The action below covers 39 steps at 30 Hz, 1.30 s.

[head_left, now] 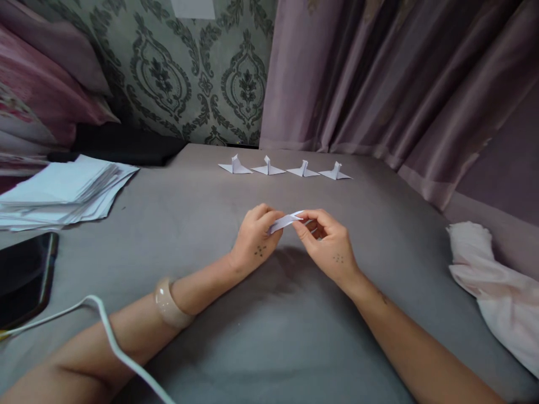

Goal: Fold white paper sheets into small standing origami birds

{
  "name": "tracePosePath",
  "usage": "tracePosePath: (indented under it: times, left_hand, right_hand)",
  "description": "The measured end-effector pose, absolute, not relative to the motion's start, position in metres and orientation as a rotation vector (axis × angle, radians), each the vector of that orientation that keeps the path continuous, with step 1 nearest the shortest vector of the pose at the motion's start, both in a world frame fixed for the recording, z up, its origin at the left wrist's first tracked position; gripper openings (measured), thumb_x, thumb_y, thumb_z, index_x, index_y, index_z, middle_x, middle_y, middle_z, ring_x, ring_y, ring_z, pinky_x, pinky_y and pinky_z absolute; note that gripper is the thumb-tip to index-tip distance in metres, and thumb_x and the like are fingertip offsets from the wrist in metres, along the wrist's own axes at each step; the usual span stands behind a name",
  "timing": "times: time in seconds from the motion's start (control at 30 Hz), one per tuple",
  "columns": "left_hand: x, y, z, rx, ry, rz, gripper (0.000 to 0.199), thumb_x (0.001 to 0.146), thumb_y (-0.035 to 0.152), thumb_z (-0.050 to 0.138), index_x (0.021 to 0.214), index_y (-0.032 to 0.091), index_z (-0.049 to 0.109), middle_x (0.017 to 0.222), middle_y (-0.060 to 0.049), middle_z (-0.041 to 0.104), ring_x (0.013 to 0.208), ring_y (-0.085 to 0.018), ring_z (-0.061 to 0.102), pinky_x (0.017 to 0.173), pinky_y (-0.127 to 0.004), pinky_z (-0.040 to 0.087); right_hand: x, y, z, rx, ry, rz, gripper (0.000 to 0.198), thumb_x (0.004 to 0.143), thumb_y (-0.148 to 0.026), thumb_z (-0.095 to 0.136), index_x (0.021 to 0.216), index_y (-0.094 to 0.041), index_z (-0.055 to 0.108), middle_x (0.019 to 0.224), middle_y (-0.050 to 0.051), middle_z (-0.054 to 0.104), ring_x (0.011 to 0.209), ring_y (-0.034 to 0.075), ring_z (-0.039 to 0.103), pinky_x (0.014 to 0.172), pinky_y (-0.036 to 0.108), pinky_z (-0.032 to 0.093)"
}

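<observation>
A small strip of folded white paper [284,222] is held up between my two hands, above the grey surface. My left hand [257,234] grips its left end, fingers closed around it. At the other end, my right hand [328,238] pinches the tip between thumb and index finger. Beyond the hands, several folded white paper figures [268,166] stand in a row, each with flat pointed sides and an upright middle piece. A pale bangle circles my left wrist.
A stack of white paper sheets [63,191] lies at the left, with a black cloth [126,146] behind it. Nearer sits a dark phone [25,278]. A white cable [107,325] crosses over my left forearm. Pale crumpled fabric [492,280] lies at right; curtains [357,73] hang behind.
</observation>
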State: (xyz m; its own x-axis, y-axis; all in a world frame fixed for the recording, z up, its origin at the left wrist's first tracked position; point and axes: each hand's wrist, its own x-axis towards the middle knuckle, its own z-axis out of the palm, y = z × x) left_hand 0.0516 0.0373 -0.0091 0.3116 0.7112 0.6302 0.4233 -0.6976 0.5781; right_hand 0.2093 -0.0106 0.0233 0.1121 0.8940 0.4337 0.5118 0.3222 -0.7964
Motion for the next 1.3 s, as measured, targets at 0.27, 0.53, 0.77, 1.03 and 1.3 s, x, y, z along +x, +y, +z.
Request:
tracePosePath:
  times: [0.27, 0.53, 0.77, 1.03, 1.3]
  left_hand:
    - [0.047, 0.031, -0.009, 2.758, 0.945, 1.197, 0.022, 0.091, 0.017, 0.046, 0.108, 0.016, 0.059, 0.1, -0.012, 0.064, 0.087, -0.022, 0.055, 0.075, -0.035, 0.042]
    - [0.051, 0.031, -0.012, 2.695, 1.016, 1.242, 0.017, 0.095, 0.026, 0.048, 0.102, 0.019, 0.062, 0.096, -0.01, 0.067, 0.085, -0.02, 0.058, 0.077, -0.034, 0.042]
    - [0.05, 0.032, -0.01, 2.618, 1.035, 1.268, 0.02, 0.095, 0.025, 0.047, 0.1, 0.018, 0.065, 0.094, -0.011, 0.068, 0.084, -0.02, 0.058, 0.076, -0.034, 0.041]
    - [0.053, 0.035, -0.006, 2.057, 1.011, 1.298, 0.01, 0.086, 0.026, 0.063, 0.09, 0.024, 0.071, 0.088, -0.005, 0.068, 0.085, -0.019, 0.061, 0.082, -0.031, 0.043]
    - [0.053, 0.033, 0.006, 1.74, 0.797, 1.287, 0.003, 0.08, 0.025, 0.07, 0.082, 0.024, 0.072, 0.084, -0.002, 0.065, 0.079, -0.015, 0.059, 0.078, -0.027, 0.044]
  right_hand:
    - [0.203, -0.011, 0.009, -1.491, -1.47, 0.379, 0.014, 0.083, -0.033, 0.062, 0.081, -0.02, 0.067, 0.075, 0.002, 0.068, 0.061, 0.012, 0.057, 0.065, 0.027, 0.048]
    - [0.205, -0.011, 0.011, -1.554, -1.434, 0.178, 0.013, 0.082, -0.031, 0.063, 0.075, -0.021, 0.064, 0.071, 0.001, 0.066, 0.059, 0.013, 0.056, 0.066, 0.028, 0.048]
    - [0.198, -0.019, 0.014, -1.403, -1.652, 0.042, 0.015, 0.087, -0.016, 0.052, 0.094, -0.02, 0.064, 0.087, 0.005, 0.065, 0.068, 0.013, 0.059, 0.068, 0.028, 0.05]
    - [0.201, -0.024, 0.018, -1.328, -1.758, 0.036, 0.03, 0.085, -0.011, 0.048, 0.108, -0.022, 0.063, 0.099, 0.007, 0.064, 0.081, 0.016, 0.063, 0.072, 0.03, 0.053]
    - [0.202, -0.025, 0.023, -1.25, -1.685, 0.252, 0.02, 0.087, -0.016, 0.051, 0.104, -0.022, 0.062, 0.088, 0.002, 0.062, 0.065, 0.011, 0.057, 0.058, 0.024, 0.049]
